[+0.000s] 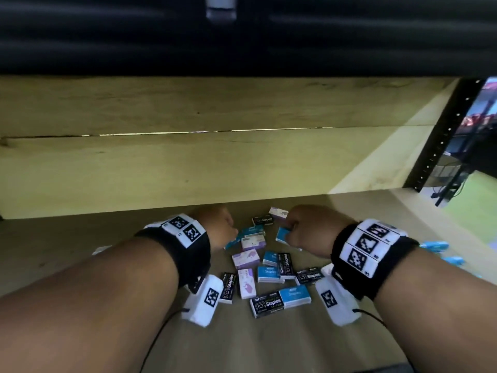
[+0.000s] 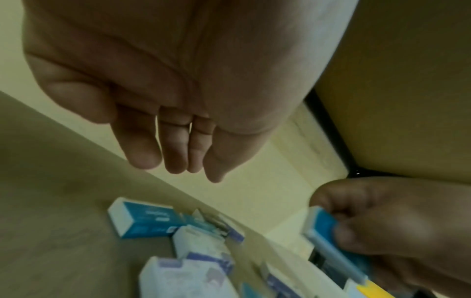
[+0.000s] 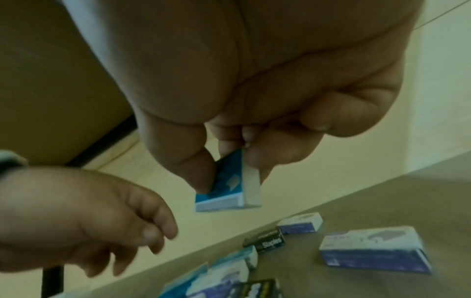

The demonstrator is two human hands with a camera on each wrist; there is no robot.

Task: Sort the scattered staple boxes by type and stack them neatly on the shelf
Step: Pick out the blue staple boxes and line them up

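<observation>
Blue staple box [image 3: 226, 185] pinched in our right hand [image 1: 309, 227], frame centre, above scattered boxes [image 1: 269, 267] on shelf [image 1: 80, 265]. Left hand [image 2: 163, 113] slack, empty. Wrist views blurred; labels partly unreadable.

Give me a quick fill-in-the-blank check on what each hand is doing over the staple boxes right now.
1. The right hand pinches a small ____ cardboard staple box.
2. The left hand holds ____.
3. The loose boxes lie on the ____ shelf board.

Missing words: blue; nothing; brown
</observation>
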